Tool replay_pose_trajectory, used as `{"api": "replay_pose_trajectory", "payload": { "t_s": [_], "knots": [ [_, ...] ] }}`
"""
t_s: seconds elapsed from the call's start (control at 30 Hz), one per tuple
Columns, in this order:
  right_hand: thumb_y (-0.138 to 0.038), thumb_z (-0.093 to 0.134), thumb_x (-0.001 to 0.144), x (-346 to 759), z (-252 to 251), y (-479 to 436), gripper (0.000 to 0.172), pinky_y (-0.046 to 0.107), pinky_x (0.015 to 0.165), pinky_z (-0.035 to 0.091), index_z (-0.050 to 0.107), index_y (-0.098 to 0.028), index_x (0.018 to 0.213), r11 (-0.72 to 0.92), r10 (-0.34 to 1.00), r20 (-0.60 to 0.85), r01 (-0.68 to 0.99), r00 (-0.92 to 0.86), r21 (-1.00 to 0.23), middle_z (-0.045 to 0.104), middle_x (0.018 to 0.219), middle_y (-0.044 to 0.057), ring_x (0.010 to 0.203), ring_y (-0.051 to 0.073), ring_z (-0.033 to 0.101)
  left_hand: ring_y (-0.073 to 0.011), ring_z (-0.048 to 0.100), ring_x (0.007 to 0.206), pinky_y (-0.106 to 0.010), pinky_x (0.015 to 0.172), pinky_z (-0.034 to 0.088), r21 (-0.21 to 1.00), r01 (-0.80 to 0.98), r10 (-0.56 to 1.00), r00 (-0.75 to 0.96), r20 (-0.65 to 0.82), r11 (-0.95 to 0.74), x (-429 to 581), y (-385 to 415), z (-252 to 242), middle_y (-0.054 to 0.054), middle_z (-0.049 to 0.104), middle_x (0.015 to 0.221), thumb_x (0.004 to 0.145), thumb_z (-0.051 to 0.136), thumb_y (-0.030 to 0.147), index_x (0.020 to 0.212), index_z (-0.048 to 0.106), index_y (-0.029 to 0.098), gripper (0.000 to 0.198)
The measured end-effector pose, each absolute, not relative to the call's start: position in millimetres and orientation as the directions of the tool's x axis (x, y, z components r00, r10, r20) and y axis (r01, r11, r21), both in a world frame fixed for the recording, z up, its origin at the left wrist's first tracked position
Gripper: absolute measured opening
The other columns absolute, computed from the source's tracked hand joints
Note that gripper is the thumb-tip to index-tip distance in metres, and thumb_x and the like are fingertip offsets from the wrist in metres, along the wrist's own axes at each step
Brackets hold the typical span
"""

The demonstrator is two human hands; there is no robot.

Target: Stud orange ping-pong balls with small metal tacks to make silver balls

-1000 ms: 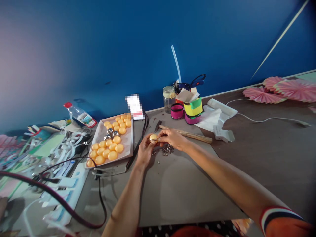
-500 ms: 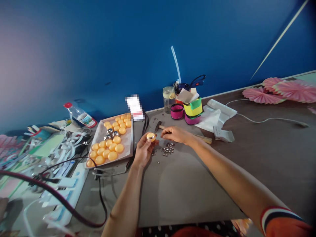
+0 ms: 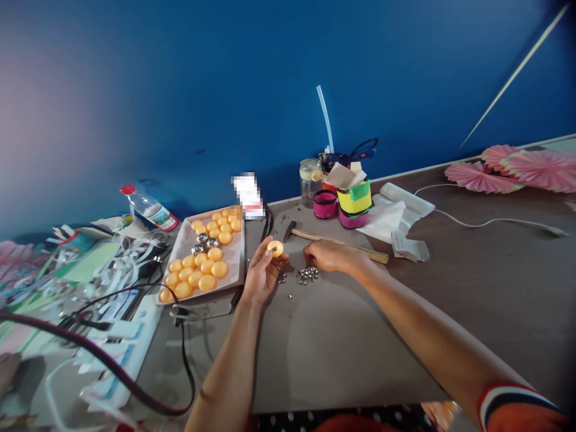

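Observation:
An orange ball (image 3: 276,248), much like a table tennis ball, is held between the thumb and fingers of my left hand (image 3: 263,273). A small shiny silver patch shows on the ball's near side. To its right, my right hand (image 3: 330,255) points down, fingers bunched at the edge of a pile of small silver studs (image 3: 308,275); whether a stud is in the fingertips is hidden. A few loose studs (image 3: 282,278) lie under my left hand, and a single stud (image 3: 290,296) lies nearer me. Behind my right hand rests a hammer (image 3: 342,240) with a wooden handle.
To the left, a white tray (image 3: 236,264) holds many orange balls and several silver-covered ones. Beyond it lean a plastic bottle (image 3: 150,207) and cluttered cables (image 3: 135,264). A glass jar (image 3: 310,186), pink tape roll (image 3: 324,204) and yellow pouch (image 3: 354,200) stand at the back.
My right hand has moved from beside the ball down and right to the stud pile, uncovering more of the hammer's handle. My left hand has turned the ball slightly and still holds it.

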State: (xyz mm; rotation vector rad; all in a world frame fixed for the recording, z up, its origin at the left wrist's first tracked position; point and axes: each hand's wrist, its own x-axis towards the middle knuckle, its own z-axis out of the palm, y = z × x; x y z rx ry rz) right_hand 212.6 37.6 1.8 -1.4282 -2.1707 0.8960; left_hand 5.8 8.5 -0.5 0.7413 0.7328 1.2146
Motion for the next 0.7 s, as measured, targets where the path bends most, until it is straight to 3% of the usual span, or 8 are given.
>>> {"api": "replay_pose_trajectory", "payload": {
  "t_s": [0.13, 0.37, 0.53, 0.7],
  "knots": [
    [-0.009, 0.058, 0.067, 206, 16, 35, 0.013, 0.026, 0.059, 0.035, 0.065, -0.021, 0.065, 0.29, 0.877, -0.067, 0.635, -0.476, -0.716, 0.065, 0.068, 0.003, 0.06, 0.014, 0.053, -0.0143, 0.066, 0.08, -0.031, 0.081, 0.05, 0.82, -0.536, 0.974, 0.199, -0.107, 0.2, 5, 9, -1, -0.005, 0.066, 0.103, 0.074, 0.069, 0.028, 0.117, 0.056, 0.022, 0.045],
    [-0.028, 0.055, 0.075, 189, 27, 26, 0.012, 0.024, 0.055, 0.035, 0.06, -0.018, 0.079, 0.135, 0.904, 0.008, 0.269, -0.427, -0.954, 0.054, 0.061, -0.003, 0.054, 0.01, 0.047, -0.0139, 0.065, 0.079, -0.029, 0.08, 0.05, 0.833, -0.52, 0.973, 0.214, -0.087, 0.189, 9, 7, 1, -0.004, 0.066, 0.098, 0.074, 0.069, 0.028, 0.115, 0.057, 0.021, 0.043],
    [-0.029, 0.055, 0.074, 176, 21, 23, 0.012, 0.024, 0.055, 0.035, 0.057, -0.018, 0.077, 0.107, 0.935, 0.07, 0.087, -0.348, -0.99, 0.051, 0.06, -0.004, 0.054, 0.01, 0.045, -0.0134, 0.065, 0.081, -0.031, 0.083, 0.049, 0.852, -0.496, 0.975, 0.21, -0.071, 0.169, 9, 7, -1, -0.003, 0.066, 0.094, 0.074, 0.07, 0.03, 0.115, 0.058, 0.022, 0.044],
    [-0.031, 0.056, 0.074, 172, 17, 22, 0.013, 0.024, 0.055, 0.035, 0.056, -0.018, 0.076, 0.112, 0.938, 0.089, 0.05, -0.334, -0.992, 0.049, 0.059, -0.004, 0.053, 0.01, 0.044, -0.0126, 0.064, 0.077, -0.032, 0.082, 0.049, 0.859, -0.491, 0.979, 0.2, -0.048, 0.142, 11, 7, -4, -0.002, 0.066, 0.091, 0.072, 0.071, 0.029, 0.113, 0.059, 0.023, 0.043]
  ]
}}
